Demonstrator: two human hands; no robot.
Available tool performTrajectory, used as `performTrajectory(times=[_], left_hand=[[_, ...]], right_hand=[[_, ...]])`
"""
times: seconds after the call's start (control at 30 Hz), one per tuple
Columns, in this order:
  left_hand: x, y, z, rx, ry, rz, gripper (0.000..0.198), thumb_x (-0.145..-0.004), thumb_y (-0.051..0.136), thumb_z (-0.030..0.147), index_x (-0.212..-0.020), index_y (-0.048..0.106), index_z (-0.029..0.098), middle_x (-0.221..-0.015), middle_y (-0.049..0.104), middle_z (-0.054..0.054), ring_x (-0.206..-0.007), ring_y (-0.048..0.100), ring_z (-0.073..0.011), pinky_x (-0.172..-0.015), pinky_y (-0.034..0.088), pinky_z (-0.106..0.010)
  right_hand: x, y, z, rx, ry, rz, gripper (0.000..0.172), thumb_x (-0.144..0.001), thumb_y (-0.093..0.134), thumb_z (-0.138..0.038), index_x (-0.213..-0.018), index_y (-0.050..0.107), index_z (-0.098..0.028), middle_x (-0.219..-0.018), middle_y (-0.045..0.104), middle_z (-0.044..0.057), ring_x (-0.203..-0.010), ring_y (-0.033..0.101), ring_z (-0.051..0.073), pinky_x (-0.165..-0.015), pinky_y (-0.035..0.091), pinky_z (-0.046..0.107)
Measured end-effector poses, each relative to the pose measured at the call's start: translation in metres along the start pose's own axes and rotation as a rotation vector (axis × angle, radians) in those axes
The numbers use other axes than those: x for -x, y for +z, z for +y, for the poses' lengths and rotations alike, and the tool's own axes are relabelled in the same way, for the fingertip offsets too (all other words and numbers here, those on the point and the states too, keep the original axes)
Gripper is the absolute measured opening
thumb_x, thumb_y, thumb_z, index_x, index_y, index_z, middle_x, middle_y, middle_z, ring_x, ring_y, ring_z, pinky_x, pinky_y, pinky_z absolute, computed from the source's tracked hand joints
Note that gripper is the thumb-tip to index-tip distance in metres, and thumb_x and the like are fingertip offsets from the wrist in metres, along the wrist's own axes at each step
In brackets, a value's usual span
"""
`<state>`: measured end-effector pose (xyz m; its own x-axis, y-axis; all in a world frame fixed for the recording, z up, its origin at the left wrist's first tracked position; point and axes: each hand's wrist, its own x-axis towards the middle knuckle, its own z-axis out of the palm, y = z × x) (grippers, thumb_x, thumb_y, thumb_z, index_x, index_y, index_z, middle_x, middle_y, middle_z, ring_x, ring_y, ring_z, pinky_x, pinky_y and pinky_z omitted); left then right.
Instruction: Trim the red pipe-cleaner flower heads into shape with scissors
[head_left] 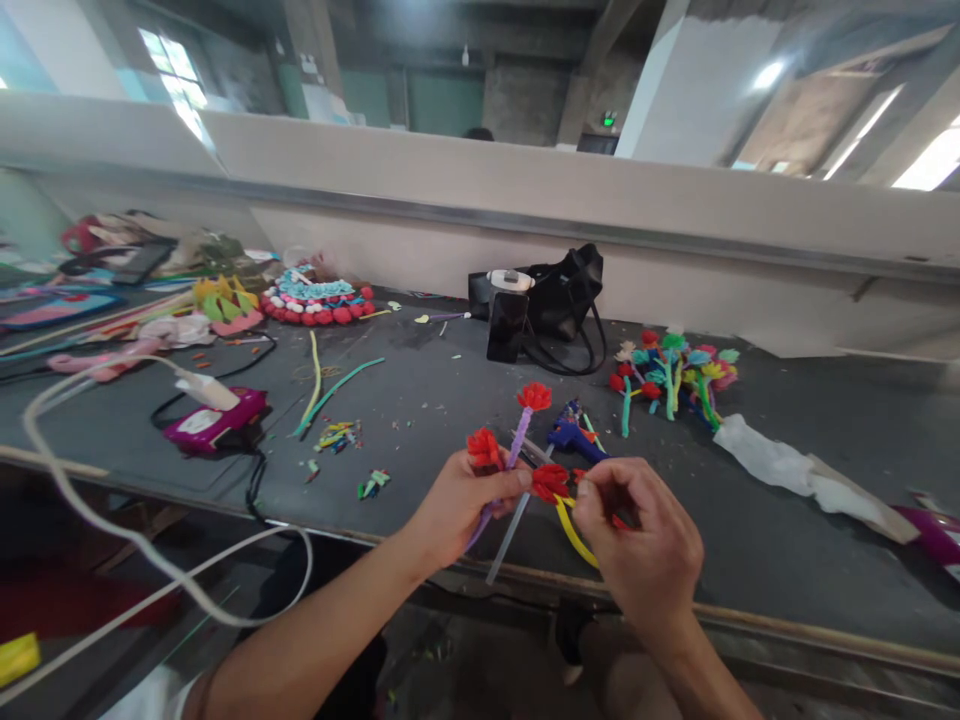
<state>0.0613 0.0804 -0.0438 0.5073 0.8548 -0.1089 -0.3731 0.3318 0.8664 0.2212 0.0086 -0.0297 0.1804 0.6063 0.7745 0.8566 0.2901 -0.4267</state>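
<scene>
Work looks partway along: a red ruffled flower head (535, 397) tops an upright lilac fuzzy stem (519, 437), and a second red flower head (482, 446), seemingly shaped as well, sits beside the left hand (459, 505). A third red flower head (551, 482) is between the two hands, over the front edge of the dark grey desk (810, 570), and appears to be the one receiving attention. Whether it is fastened to the curved yellow fuzzy strip (574, 538) beneath it cannot be made out, so how much remains on it is unclear. Toward the desk's back edge, right of centre, lies a bunch of multicoloured fuzzy flowers (673, 368), which look complete.

The left hand's fingers are closed, thumb pressed over them, gripping the lilac stem, with the thumb tip right by the third flower head. The right hand (643, 535) has thumb and forefinger pinched together on a small red piece (580, 476) at that flower's side, its other fingers curled in; whether the piece is joined to the flower cannot be told. Just beyond the hands lies a dark blue glue gun (576, 438), while a translucent straight stick (508, 540) slants past the front edge.
</scene>
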Motion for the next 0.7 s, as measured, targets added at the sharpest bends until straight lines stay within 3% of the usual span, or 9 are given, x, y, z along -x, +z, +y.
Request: performTrajectory(times=[0.17, 0.5, 0.7], left_hand=[[-0.0003, 0.0018, 0.004, 0.075, -0.045, -0.028, 0.029, -0.064, 0.088, 0.03, -0.068, 0.067, 0.011, -0.056, 0.052, 0.002, -0.05, 0.042, -0.0065, -0.05, 0.026, -0.023], [-0.001, 0.0002, 0.004, 0.096, -0.056, -0.054, 0.028, -0.066, 0.087, 0.031, -0.071, 0.07, 0.009, -0.06, 0.056, 0.0, -0.05, 0.04, -0.0056, -0.048, 0.022, -0.023], [-0.0009, 0.0, 0.0037, 0.105, -0.069, -0.046, 0.028, -0.066, 0.088, 0.031, -0.074, 0.073, 0.008, -0.062, 0.058, -0.001, -0.051, 0.04, -0.0054, -0.049, 0.023, -0.023]], right_hand=[[-0.0014, -0.0041, -0.0018, -0.035, 0.079, 0.03, 0.012, -0.086, 0.059, -0.016, -0.076, 0.056, -0.023, -0.065, 0.057, -0.007, -0.049, 0.052, 0.008, -0.049, 0.041, 0.021], [0.0062, 0.0001, -0.0021, -0.134, 0.089, 0.006, 0.011, -0.088, 0.06, -0.015, -0.08, 0.059, -0.023, -0.071, 0.058, -0.007, -0.051, 0.054, 0.006, -0.052, 0.045, 0.019], [0.006, 0.0014, -0.0017, -0.183, 0.011, -0.057, 0.012, -0.087, 0.063, -0.015, -0.097, 0.064, -0.021, -0.085, 0.063, -0.002, -0.061, 0.058, 0.008, -0.057, 0.051, 0.02]])
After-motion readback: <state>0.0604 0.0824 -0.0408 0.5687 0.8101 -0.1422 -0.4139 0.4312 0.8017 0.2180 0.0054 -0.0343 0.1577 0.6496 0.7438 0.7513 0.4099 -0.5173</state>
